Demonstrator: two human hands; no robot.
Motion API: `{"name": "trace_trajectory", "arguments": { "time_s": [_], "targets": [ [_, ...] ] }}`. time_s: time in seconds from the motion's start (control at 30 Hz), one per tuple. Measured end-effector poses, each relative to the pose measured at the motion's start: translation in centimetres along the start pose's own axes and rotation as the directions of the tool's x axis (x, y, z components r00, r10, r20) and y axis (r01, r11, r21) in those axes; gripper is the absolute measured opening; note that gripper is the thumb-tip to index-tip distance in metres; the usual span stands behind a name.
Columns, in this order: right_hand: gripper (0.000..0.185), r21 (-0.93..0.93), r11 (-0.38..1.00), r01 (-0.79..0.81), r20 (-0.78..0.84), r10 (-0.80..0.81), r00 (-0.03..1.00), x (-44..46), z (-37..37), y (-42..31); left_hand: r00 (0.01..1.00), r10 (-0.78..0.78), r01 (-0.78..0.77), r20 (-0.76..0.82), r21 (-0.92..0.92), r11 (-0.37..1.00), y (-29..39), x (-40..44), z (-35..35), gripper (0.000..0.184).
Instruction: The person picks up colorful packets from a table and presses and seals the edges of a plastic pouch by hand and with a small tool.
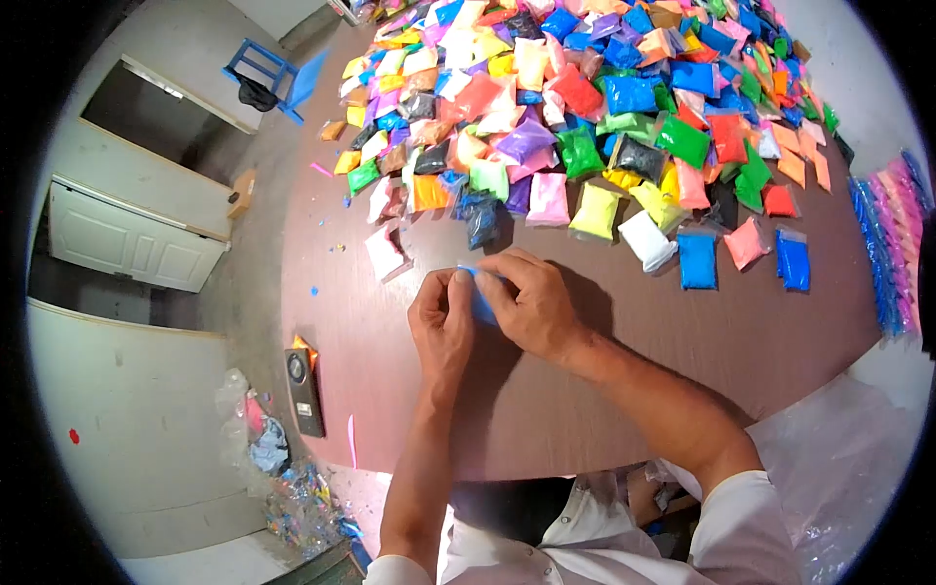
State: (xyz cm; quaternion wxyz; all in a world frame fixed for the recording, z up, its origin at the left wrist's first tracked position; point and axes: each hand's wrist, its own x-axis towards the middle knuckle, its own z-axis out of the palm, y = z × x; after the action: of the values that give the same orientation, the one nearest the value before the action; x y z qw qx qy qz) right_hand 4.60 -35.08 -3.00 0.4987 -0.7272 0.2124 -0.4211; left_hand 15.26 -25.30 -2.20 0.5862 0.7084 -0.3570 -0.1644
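A small blue packet (482,309) is held between my two hands above the brown table (604,409). My left hand (442,317) pinches its upper left edge with thumb and fingers. From the other side, my right hand (531,302) grips the top edge, the thumb pressed close to the left one. My fingers cover much of the packet. Just beyond my hands lie a dark blue packet (479,218), a pink packet (548,200) and a yellow packet (595,212). A white packet (384,253) rests to the left of them.
A large heap of colourful packets (585,97) covers the far side of the table. A black phone-like device (304,392) lies at the left edge near a pink strip (352,442). Bundles of coloured packets (882,244) hang at the right. A blue chair (278,78) stands back left.
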Motion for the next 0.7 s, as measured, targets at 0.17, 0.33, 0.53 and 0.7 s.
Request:
{"name": "trace_trajectory", "arguments": {
  "time_s": [0.17,0.33,0.53,0.7],
  "targets": [
    [0.015,-0.046,0.998,-0.045,-0.040,0.043,0.998,0.1,0.4,-0.1,1.000,-0.002,0.003,0.028,-0.037,0.999,-1.1,1.1,-0.2,0.019],
    [0.013,-0.065,0.997,-0.044,-0.016,0.043,0.999,0.1,0.4,0.2,0.994,-0.019,0.036,0.108,-0.153,0.988,-1.1,1.6,-0.4,0.019],
    [0.018,-0.097,0.995,-0.032,0.007,0.033,0.999,0.2,0.5,-0.9,0.997,-0.043,0.046,0.059,-0.056,0.997,-0.9,1.4,-1.0,0.021],
    [0.027,-0.076,0.984,-0.164,0.093,0.171,0.981,0.2,0.2,-1.7,0.996,-0.077,0.082,0.050,-0.106,0.991,-0.7,1.7,-1.5,0.020]
  ]
}}
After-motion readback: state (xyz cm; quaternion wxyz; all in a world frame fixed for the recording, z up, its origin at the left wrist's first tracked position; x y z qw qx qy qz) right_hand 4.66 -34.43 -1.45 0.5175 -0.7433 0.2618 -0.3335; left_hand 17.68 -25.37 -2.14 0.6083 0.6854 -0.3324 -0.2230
